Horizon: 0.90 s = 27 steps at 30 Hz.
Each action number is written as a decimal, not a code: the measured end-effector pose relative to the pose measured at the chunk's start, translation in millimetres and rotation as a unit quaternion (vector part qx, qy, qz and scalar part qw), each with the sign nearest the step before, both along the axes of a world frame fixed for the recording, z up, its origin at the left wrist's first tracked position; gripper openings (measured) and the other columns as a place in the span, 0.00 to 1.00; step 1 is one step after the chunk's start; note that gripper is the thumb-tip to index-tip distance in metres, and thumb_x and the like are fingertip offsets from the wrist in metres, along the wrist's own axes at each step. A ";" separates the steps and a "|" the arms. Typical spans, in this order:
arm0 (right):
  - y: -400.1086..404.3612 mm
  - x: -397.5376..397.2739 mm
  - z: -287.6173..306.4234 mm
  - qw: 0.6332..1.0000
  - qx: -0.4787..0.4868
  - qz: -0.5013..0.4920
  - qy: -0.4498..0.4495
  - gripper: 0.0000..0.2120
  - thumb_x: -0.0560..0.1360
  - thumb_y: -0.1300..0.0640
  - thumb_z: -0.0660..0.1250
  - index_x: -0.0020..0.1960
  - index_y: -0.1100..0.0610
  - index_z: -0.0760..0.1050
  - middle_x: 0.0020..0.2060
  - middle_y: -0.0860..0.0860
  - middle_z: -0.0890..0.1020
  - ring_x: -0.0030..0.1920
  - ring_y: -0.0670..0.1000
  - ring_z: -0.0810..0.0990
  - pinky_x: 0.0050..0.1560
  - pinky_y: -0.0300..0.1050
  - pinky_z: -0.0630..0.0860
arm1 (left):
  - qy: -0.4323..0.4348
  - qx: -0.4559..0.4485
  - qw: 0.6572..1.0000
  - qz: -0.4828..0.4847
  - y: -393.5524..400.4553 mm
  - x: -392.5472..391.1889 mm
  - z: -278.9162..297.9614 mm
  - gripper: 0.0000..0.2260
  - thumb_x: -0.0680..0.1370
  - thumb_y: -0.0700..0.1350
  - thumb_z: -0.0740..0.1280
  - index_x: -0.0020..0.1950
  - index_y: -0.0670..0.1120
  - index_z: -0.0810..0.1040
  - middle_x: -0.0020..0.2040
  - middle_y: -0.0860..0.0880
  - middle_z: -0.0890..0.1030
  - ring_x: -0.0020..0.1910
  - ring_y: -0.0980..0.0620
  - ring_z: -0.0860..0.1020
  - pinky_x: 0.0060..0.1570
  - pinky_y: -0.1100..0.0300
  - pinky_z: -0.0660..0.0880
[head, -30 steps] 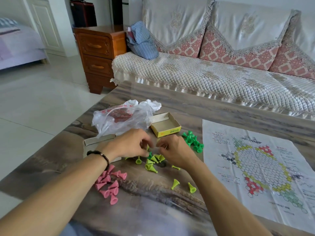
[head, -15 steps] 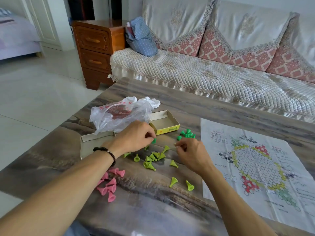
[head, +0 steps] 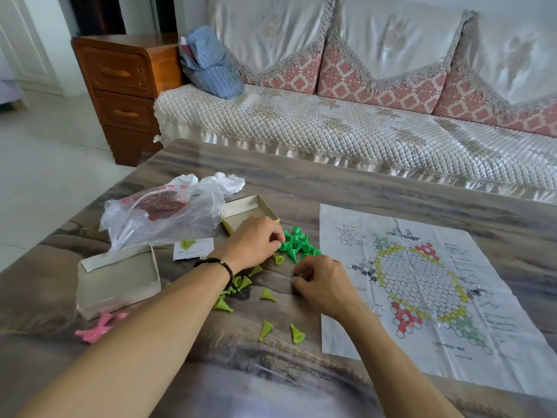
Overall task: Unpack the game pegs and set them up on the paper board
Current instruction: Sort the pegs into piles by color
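Dark green pegs (head: 297, 242) lie heaped beside the paper board (head: 422, 282), a white sheet printed with a hexagon grid. My left hand (head: 256, 239) reaches over the table, and its curled fingertips pinch a dark green peg at the heap's left edge. My right hand (head: 324, 282) rests just below the heap with fingers curled under; what they hold is hidden. Lime green pegs (head: 266, 295) are scattered between my forearms. Pink pegs (head: 96, 327) lie at the left, partly behind my left arm.
A crumpled plastic bag (head: 168, 212) sits at the far left of the table. Next to it are a small yellow box tray (head: 250, 206), a grey box lid (head: 117, 279) and a white card (head: 193, 248). A sofa (head: 331, 125) runs behind the table.
Both hands moved away from the lime pegs toward the dark green heap. My left hand brought a dark green peg to it. My right hand shifted right, next to the board.
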State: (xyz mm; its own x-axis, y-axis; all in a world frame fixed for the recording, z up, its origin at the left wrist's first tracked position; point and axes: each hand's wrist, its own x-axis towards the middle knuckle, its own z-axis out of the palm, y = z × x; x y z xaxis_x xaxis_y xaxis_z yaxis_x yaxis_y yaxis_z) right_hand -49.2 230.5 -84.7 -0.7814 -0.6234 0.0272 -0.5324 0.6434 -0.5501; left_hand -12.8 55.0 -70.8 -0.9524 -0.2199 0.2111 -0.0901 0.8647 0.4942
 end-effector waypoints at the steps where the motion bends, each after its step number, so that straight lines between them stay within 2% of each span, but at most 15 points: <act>1: -0.4 -0.3 -0.7 1.000 -0.004 -0.001 0.002 0.06 0.70 0.58 0.69 0.46 0.54 0.81 0.37 0.46 0.79 0.39 0.45 0.75 0.33 0.26 0.66 | -0.002 -0.001 1.000 0.002 -1.4 -0.1 0.1 0.07 0.76 0.41 0.70 0.51 0.46 0.86 0.50 0.49 0.85 0.48 0.52 0.81 0.51 0.61 0.75; 5: -2.5 -0.2 0.0 1.000 -0.010 0.002 0.011 0.07 0.70 0.59 0.68 0.48 0.55 0.81 0.37 0.47 0.80 0.40 0.47 0.77 0.35 0.29 0.67 | -0.023 0.000 1.000 0.004 -5.3 4.5 1.0 0.09 0.76 0.40 0.69 0.54 0.44 0.85 0.50 0.47 0.85 0.48 0.51 0.81 0.52 0.59 0.76; 9: -11.7 5.2 1.9 0.998 -0.035 0.011 0.046 0.12 0.71 0.61 0.66 0.54 0.58 0.80 0.45 0.51 0.81 0.43 0.49 0.77 0.43 0.35 0.68 | -0.019 -0.028 0.999 -0.003 -15.9 20.1 8.4 0.10 0.78 0.42 0.67 0.58 0.48 0.83 0.55 0.49 0.83 0.52 0.52 0.80 0.52 0.61 0.74; 11: -21.8 9.2 1.6 0.997 -0.035 0.020 0.070 0.14 0.72 0.62 0.64 0.57 0.58 0.79 0.50 0.54 0.79 0.47 0.54 0.78 0.47 0.41 0.70 | -0.027 -0.052 0.998 0.003 -27.1 33.5 11.8 0.10 0.79 0.43 0.65 0.58 0.49 0.83 0.56 0.51 0.83 0.54 0.52 0.79 0.54 0.58 0.75; 13: -32.1 14.3 1.4 0.996 -0.016 0.034 0.076 0.14 0.72 0.62 0.62 0.56 0.58 0.79 0.51 0.55 0.77 0.49 0.57 0.77 0.51 0.47 0.72 | -0.051 -0.083 0.995 0.010 -39.0 50.3 13.2 0.11 0.80 0.43 0.63 0.59 0.51 0.82 0.57 0.52 0.82 0.55 0.52 0.78 0.54 0.56 0.75; 15: -40.7 18.2 1.7 0.996 0.017 0.052 0.075 0.11 0.73 0.62 0.60 0.52 0.59 0.78 0.49 0.55 0.74 0.49 0.59 0.76 0.50 0.51 0.74 | -0.073 -0.094 0.993 0.013 -50.9 67.0 13.3 0.12 0.81 0.42 0.62 0.60 0.51 0.81 0.57 0.53 0.82 0.56 0.53 0.77 0.53 0.58 0.74; 17: -45.9 20.8 3.2 0.995 0.039 0.063 0.071 0.10 0.74 0.61 0.59 0.49 0.58 0.79 0.49 0.54 0.74 0.48 0.59 0.77 0.48 0.49 0.74 | -0.075 -0.075 0.994 0.030 -64.0 81.5 15.7 0.13 0.80 0.40 0.61 0.60 0.50 0.81 0.58 0.53 0.82 0.57 0.54 0.77 0.54 0.59 0.73; 20: -48.3 22.4 7.3 0.995 0.029 0.077 0.059 0.12 0.73 0.63 0.60 0.49 0.57 0.81 0.49 0.53 0.77 0.49 0.56 0.77 0.48 0.46 0.72 | -0.061 -0.059 0.994 0.074 -88.7 95.0 16.3 0.14 0.79 0.38 0.62 0.60 0.47 0.82 0.58 0.51 0.83 0.58 0.52 0.79 0.58 0.58 0.74; 24: -53.1 26.2 8.2 0.993 0.011 0.111 0.045 0.11 0.70 0.67 0.59 0.43 0.59 0.79 0.43 0.53 0.79 0.45 0.54 0.78 0.46 0.48 0.75 | -0.099 -0.101 0.987 0.077 -100.6 100.2 11.3 0.14 0.77 0.37 0.63 0.58 0.48 0.82 0.55 0.49 0.83 0.55 0.48 0.79 0.53 0.54 0.75; 26: -59.6 24.9 5.6 0.994 -0.029 0.088 0.051 0.10 0.70 0.68 0.57 0.44 0.58 0.75 0.43 0.53 0.78 0.44 0.54 0.76 0.45 0.50 0.74 | -0.106 -0.120 0.985 0.070 -97.8 97.7 9.1 0.15 0.77 0.37 0.64 0.61 0.48 0.80 0.56 0.48 0.81 0.56 0.48 0.77 0.52 0.56 0.72; 27: -63.7 23.6 4.9 0.995 -0.033 0.081 0.057 0.11 0.71 0.67 0.57 0.47 0.57 0.74 0.45 0.53 0.77 0.45 0.54 0.75 0.47 0.51 0.74 | -0.108 -0.124 0.984 0.070 -97.4 96.3 8.2 0.16 0.77 0.37 0.65 0.63 0.48 0.79 0.57 0.48 0.80 0.57 0.48 0.76 0.53 0.57 0.71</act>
